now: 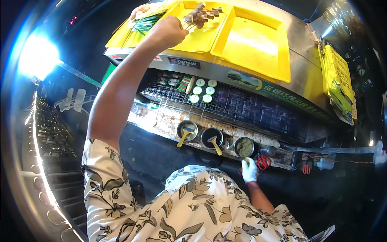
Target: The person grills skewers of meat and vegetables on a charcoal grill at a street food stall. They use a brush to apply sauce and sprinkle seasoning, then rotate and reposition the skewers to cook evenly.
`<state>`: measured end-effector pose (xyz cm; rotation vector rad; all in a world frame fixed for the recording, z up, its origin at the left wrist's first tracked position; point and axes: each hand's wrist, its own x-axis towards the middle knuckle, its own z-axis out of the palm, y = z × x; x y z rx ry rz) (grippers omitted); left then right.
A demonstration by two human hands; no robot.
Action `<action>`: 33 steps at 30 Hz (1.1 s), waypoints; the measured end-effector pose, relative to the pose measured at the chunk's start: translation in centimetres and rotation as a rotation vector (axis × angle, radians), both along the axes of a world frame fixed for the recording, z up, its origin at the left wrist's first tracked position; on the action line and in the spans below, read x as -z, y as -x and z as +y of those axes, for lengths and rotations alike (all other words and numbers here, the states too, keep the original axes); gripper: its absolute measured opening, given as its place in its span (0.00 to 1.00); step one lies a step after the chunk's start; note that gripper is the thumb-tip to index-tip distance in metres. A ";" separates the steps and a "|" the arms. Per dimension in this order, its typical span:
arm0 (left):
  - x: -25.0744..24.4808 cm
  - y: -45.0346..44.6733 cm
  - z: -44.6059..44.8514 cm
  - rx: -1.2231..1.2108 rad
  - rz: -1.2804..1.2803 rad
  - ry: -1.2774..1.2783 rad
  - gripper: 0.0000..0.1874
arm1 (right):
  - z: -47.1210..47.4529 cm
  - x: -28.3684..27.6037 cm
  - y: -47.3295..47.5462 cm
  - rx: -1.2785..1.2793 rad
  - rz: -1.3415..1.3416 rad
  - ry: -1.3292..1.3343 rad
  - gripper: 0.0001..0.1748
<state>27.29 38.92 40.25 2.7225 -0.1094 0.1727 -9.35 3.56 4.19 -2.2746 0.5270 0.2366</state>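
Observation:
My left hand [171,31], bare, is closed around the thin sticks of several skewers of brown food pieces [201,16]. It holds them above the middle yellow plastic tray [198,40]. In a white glove, my right hand [250,171] is at the near rim of a metal bowl of greenish-brown seasoning powder [245,147]. Something yellowish shows at its fingertips, too small to name. On the barbecue grill rack [222,99] lie skewers of pale green vegetable rounds [197,90], beside skewers of green and red pieces [183,83].
Two metal bowls [181,125] [202,133] hold yellow-handled brushes [183,139] [216,146] on the front ledge. Red-handled scissors [263,162] lie at its right. Leafy green skewers [146,24] fill the left tray. Another yellow tray [251,45] and hanging yellow bags [337,72] stand right.

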 end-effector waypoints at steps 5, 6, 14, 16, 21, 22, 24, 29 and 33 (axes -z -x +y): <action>1.9 0.1 1.2 -0.010 -0.033 -0.047 0.19 | 10.0 -1.3 -10.7 -0.010 0.147 -0.795 0.19; 2.1 0.1 1.4 -0.015 -0.048 -0.038 0.19 | 12.4 -1.3 -13.1 0.065 0.214 -0.919 0.18; 2.6 2.4 4.9 0.090 -0.389 0.216 0.27 | 21.6 2.9 -22.6 0.360 0.479 -1.369 0.10; 3.1 4.5 5.9 0.102 -0.472 0.475 0.22 | 20.6 3.0 -22.5 0.373 0.436 -1.340 0.10; 14.3 11.4 11.0 -0.060 -0.183 0.549 0.11 | 21.0 2.6 -21.9 0.473 0.427 -1.413 0.11; 19.6 12.3 11.9 -0.076 -0.088 0.454 0.12 | 21.6 2.4 -21.6 0.478 0.434 -1.402 0.13; 28.5 13.3 12.4 -0.110 0.073 0.272 0.13 | 22.0 1.8 -20.8 0.489 0.464 -1.361 0.15; 36.2 11.5 10.9 -0.142 0.464 0.274 0.16 | 21.1 1.2 -18.3 0.628 0.453 -1.350 0.14; 36.7 11.1 11.3 -0.226 0.566 0.768 0.11 | 21.4 -0.1 -16.8 0.600 0.388 -1.278 0.13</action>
